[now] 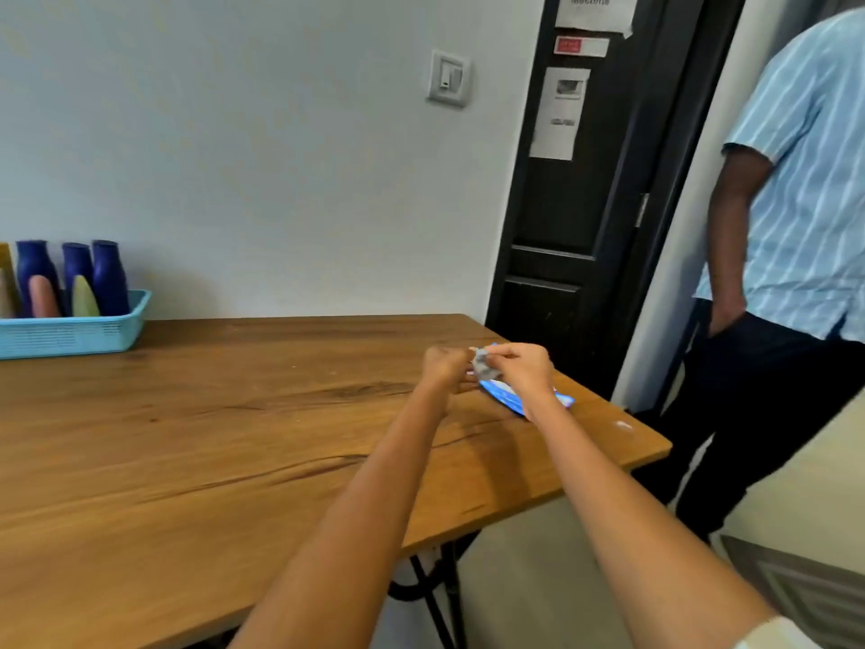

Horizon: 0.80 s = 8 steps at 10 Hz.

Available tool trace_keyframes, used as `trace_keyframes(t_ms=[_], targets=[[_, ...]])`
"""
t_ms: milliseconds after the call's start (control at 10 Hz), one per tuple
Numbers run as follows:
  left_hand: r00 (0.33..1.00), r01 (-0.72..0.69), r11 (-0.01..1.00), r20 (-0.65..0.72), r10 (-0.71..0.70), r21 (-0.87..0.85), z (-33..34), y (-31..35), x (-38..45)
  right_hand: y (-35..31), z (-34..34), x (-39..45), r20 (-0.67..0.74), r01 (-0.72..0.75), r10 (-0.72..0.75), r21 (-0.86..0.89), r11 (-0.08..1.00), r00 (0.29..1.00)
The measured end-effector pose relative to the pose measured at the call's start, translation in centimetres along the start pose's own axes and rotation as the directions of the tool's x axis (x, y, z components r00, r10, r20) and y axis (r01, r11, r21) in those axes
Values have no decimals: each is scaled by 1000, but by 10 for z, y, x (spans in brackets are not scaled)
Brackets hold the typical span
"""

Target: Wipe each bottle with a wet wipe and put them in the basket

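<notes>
Grey-white wet wipe (482, 365): being pinched between both hands above the far right part of the tabletop (234, 437); looking crumpled, soft and limp; judged very light, damp, likely clinging to itself and tearing if pulled hard.
Left grip (444, 367): fingers curling in, appearing to be pinching the wipe's left edge; contact partly blurred.
Right grip (522, 372): fingers and thumb pinching the wipe's upper right edge, wrist hanging over the pack.
Blue wipe pack (503, 398): lying flat on the tabletop directly beneath the hands, partly hidden by the right wrist; judged a thin, floppy film, sliding easily unless pressed down.
Blue bottles (110, 274): standing upright in the basket at far left, well apart from the hands; plastic by the look, judged light, stiff and smooth, turning slippery once wiped.
Smaller pastel bottles (85, 297): standing in front of the blue ones, inside the same basket; count unclear at the frame edge.
Turquoise basket (93, 334): sitting at the tabletop's far left, against the wall; slotted plastic walls, judged light and rigid.
Where to hold: wipe by opposite corners for spreading; bottles around the mid-body, not the narrow neck.
Bystander (795, 227): standing by the dark door (585, 217) at right, not taking part.
Stage, as judged: wipe being drawn or opened out; no bottle lying outside the basket in view.
</notes>
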<state>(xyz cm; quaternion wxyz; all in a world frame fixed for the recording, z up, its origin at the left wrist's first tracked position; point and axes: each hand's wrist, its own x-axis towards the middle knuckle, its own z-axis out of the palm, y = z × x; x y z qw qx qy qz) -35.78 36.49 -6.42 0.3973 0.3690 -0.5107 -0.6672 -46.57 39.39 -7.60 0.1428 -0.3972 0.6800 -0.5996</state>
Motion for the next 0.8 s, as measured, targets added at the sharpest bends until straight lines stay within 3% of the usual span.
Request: trace_keyframes(t_ms=[100,300,600,700,800], targets=[[988,105,994,114,-102,-19,50,-17,-7,21,-56,3,-108,-45,30,-141,989,994],[976,159,978,128,-176,132,88,-46,-16,55,-98,-3,-109,-194,168,-297,935,980],[981,53,836,129,-147,546,84,-63,-12,65,-85,-3,-216,-316,231,-593,741,949],[985,9,778,128,-114,628,78,-65,-13,65,-83,0,-291,-295,132,-638,711,948],[992,-79,682,-11,126,727,65,-62,-12,59,-70,0,-334,-87,-180,-648,757,925]])
